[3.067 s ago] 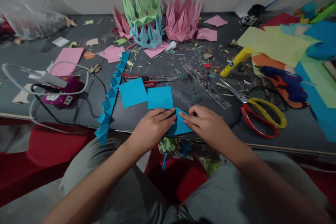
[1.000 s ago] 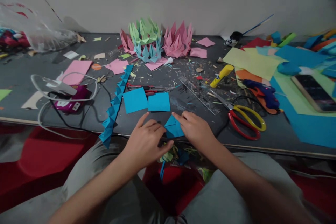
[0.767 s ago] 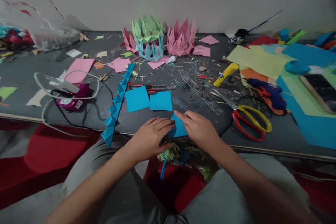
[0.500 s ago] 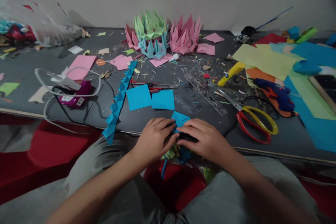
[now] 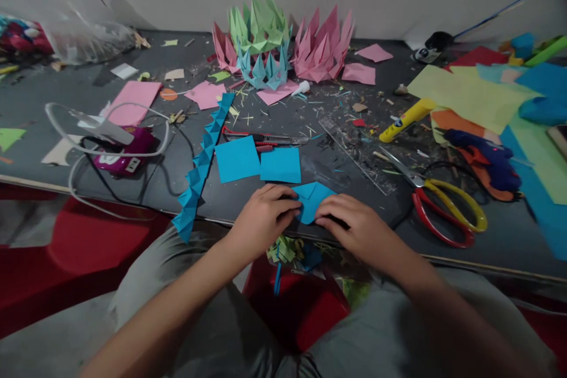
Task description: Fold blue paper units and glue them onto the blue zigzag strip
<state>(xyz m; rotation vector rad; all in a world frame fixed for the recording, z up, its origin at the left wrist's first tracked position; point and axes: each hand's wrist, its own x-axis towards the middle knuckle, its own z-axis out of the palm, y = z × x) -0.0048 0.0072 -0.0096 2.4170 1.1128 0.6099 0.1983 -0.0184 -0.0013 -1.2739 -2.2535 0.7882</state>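
Note:
A partly folded blue paper (image 5: 309, 201) lies at the table's front edge between my hands. My left hand (image 5: 268, 215) grips its left side, fingers pressed together on it. On the right side, my right hand (image 5: 348, 218) pinches the same paper between thumb and fingers. Its top shows a folded-over flap, and its lower edge curves. Just beyond it lie two flat blue squares, one on the left (image 5: 238, 159) and one on the right (image 5: 280, 165). A chain of folded blue triangles (image 5: 204, 159) runs to the left of them.
Red-and-yellow scissors (image 5: 443, 201), a yellow glue stick (image 5: 406, 120), a clear ruler (image 5: 357, 156) and a blue glue gun (image 5: 485, 159) lie to the right. A cutter (image 5: 266, 137) is behind the squares. Folded paper crowns (image 5: 323, 47) stand at the back. A purple device (image 5: 126, 150) with cables lies left.
My hands have moved slightly apart, and more of the blue paper shows between them, with its near part now curved. The view has shifted a little.

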